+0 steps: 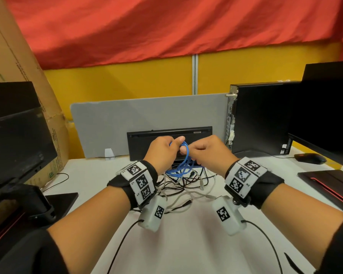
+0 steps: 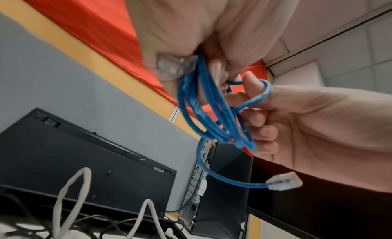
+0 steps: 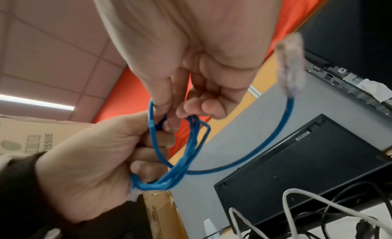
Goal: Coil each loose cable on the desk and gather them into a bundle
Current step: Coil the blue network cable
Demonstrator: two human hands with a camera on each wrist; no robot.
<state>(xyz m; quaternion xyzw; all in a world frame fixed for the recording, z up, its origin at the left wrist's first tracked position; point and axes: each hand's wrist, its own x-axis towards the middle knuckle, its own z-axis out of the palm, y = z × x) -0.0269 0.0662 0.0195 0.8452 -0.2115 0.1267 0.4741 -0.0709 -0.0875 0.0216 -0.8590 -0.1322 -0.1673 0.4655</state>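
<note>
A blue network cable (image 1: 183, 161) is wound into several loops and held up above the desk between both hands. My left hand (image 1: 171, 147) grips the loops, its fingers curled round them, with one clear plug (image 2: 176, 64) at the palm. My right hand (image 1: 198, 153) pinches a strand of the coil (image 3: 182, 158) between thumb and fingers. The free end curves out below and ends in a second clear plug (image 2: 284, 182). Under the hands, a tangled pile of black and white cables (image 1: 186, 186) lies loose on the white desk (image 1: 186, 244).
A black keyboard (image 1: 169, 141) leans against a grey divider (image 1: 147, 115) just behind the hands. A PC tower (image 1: 261, 117), monitor (image 1: 325, 107) and mouse (image 1: 310, 157) stand at the right. At the left are another monitor (image 1: 18, 135) and a cardboard box (image 1: 18, 66).
</note>
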